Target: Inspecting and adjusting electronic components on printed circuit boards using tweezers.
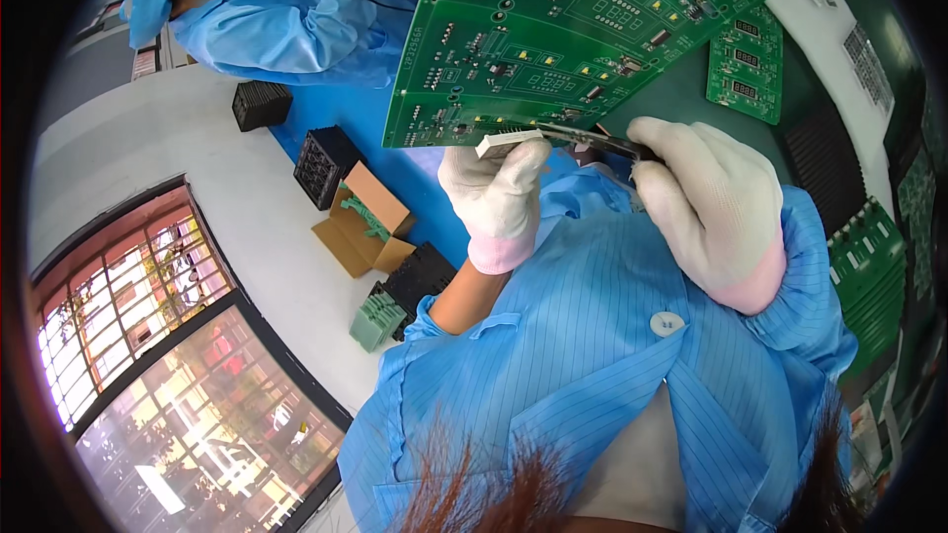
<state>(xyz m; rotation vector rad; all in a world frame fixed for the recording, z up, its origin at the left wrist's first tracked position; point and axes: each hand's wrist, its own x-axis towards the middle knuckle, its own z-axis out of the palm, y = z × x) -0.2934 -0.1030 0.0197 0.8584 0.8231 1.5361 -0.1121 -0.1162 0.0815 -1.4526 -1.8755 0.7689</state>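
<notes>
Pinched in the closed fingers of the left hand (492,195) by the near edge of the green circuit board (538,54), the white pinned block (497,146) risked bent pins if the slim metal tool (604,140), clasped in the curled fingers of the right hand (713,205), slipped.

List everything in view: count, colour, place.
Large board: one, green, top centre
Display board: one, green, upper right
Pinned component: one, white, centre
Tweezers: one, dark, centre
Ribbed rack: one, black, right
Further boards: count unclear, green, right
Containers: at least three, black, left
Cardboard box: one, brown, beside containers
Window: one, dark frame, lower left
Co-worker: one, blue clothing, upper left
Left hand: one, white glove, centre, holding component
Right hand: one, white glove, centre right, holding tweezers
Smock: one, blue, bottom
</notes>
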